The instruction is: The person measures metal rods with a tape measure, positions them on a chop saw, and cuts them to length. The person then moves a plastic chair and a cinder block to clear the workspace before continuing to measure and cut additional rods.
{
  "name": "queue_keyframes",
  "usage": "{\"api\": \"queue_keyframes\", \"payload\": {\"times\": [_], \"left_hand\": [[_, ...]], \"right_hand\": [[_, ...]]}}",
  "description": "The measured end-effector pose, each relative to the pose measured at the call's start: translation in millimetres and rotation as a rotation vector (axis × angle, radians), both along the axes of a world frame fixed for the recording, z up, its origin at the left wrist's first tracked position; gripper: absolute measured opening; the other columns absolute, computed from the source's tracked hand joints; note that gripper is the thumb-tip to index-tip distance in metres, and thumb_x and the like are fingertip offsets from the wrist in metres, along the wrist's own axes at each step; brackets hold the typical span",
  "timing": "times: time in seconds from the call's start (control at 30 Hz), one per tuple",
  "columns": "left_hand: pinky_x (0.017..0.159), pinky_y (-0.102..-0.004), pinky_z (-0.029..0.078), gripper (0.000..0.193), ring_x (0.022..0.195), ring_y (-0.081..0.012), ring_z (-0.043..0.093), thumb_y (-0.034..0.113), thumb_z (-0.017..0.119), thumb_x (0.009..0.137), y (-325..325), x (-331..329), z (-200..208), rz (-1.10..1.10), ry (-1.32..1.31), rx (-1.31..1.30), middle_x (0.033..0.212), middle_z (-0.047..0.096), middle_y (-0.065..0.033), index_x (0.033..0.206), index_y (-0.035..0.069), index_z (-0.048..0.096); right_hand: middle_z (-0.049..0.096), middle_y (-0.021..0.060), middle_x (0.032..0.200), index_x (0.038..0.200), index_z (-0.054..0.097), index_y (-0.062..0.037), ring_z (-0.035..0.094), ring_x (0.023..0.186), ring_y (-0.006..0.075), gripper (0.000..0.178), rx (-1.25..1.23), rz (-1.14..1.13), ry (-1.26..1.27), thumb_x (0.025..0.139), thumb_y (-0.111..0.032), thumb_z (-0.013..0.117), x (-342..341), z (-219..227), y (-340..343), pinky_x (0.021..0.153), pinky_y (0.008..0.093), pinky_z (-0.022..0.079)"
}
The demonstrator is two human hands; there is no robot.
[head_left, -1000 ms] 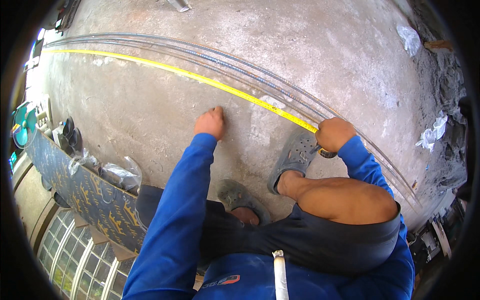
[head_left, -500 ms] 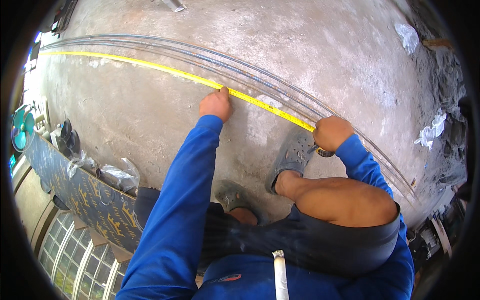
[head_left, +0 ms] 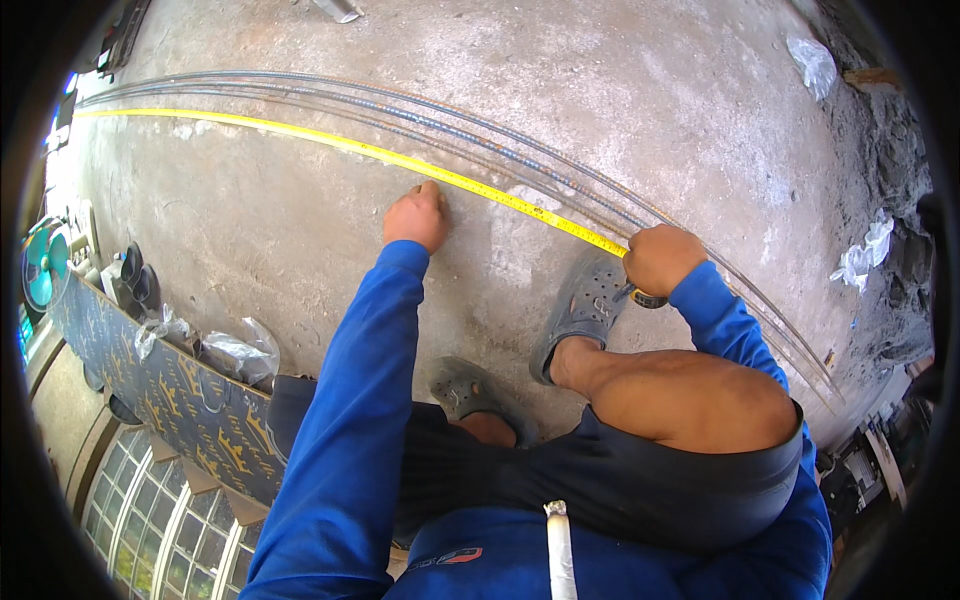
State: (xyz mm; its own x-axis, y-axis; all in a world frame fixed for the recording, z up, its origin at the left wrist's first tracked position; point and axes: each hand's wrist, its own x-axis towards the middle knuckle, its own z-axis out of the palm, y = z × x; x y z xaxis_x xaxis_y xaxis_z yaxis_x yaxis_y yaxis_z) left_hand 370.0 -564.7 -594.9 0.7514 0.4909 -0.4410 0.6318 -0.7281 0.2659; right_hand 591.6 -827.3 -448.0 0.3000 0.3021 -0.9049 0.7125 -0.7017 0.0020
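Surface: we record a worn grey concrete floor (head_left: 300,215), dusty and scuffed, with rough grey ground (head_left: 890,190) along its right edge. At its left edge we list a dark patterned board (head_left: 165,380), a green-bladed fan (head_left: 42,265) and, past the board, a paned window (head_left: 165,520).

Tape measure (head_left: 560,223): yellow blade drawn out; long axis slanting from the floor's far left edge to the person's right foot, nearly alongside a group of ribbed steel bars (head_left: 500,150). The case (head_left: 648,299) sits at the near end, beside the toe of the right clog (head_left: 585,300).

Right hand (head_left: 666,263): closed around the tape measure. Left hand (head_left: 415,218): fingers curled in, just beside the blade, apart from it; we cannot tell whether anything is inside.

Containers: clear plastic bags (head_left: 243,352), crumpled, against the board; two more clear bags (head_left: 812,65) near the floor's right edge. Contents: we cannot tell.
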Motion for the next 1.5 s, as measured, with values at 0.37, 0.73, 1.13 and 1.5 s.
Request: {"api": "queue_keyframes", "payload": {"times": [0.37,0.73,1.13,1.5], "left_hand": [[0.079,-0.0524,0.055,0.016,0.091,-0.0413,0.069,0.022,0.054,0.097,-19,-23,4,0.028,0.079,-0.010,0.103,0.071,-0.0192,0.099,0.008,0.061],[0.079,-0.0529,0.055,0.016,0.091,-0.0424,0.069,0.018,0.054,0.093,-8,17,-3,-0.010,0.077,0.007,0.103,0.070,-0.0206,0.101,0.006,0.061],[0.081,-0.0539,0.054,0.022,0.090,-0.0437,0.068,0.027,0.056,0.095,-29,-61,-1,0.185,0.120,-0.007,0.099,0.071,-0.0222,0.097,0.007,0.064],[0.082,-0.0550,0.052,0.024,0.092,-0.0448,0.067,0.029,0.058,0.096,-53,-154,0,0.404,0.253,-0.053,0.099,0.071,-0.0238,0.098,0.006,0.064]], "right_hand": [[0.074,0.0217,0.102,0.102,0.077,-0.0043,0.072,0.097,0.0380,0.034,-0.011,0.007,0.007,0.086,-0.025,0.056,-1,3,3,0.088,0.0477,0.056],[0.074,0.0219,0.101,0.099,0.078,-0.0041,0.072,0.097,0.0382,0.034,0.005,0.018,-0.004,0.086,-0.026,0.056,-1,0,2,0.088,0.0475,0.056],[0.074,0.0214,0.101,0.099,0.078,-0.0050,0.072,0.097,0.0381,0.033,0.002,0.015,-0.003,0.086,-0.025,0.056,0,-2,1,0.088,0.0472,0.056],[0.074,0.0223,0.101,0.099,0.078,-0.0045,0.072,0.097,0.0390,0.033,-0.024,0.040,-0.035,0.086,-0.024,0.056,-3,-12,3,0.088,0.0483,0.056]]}}
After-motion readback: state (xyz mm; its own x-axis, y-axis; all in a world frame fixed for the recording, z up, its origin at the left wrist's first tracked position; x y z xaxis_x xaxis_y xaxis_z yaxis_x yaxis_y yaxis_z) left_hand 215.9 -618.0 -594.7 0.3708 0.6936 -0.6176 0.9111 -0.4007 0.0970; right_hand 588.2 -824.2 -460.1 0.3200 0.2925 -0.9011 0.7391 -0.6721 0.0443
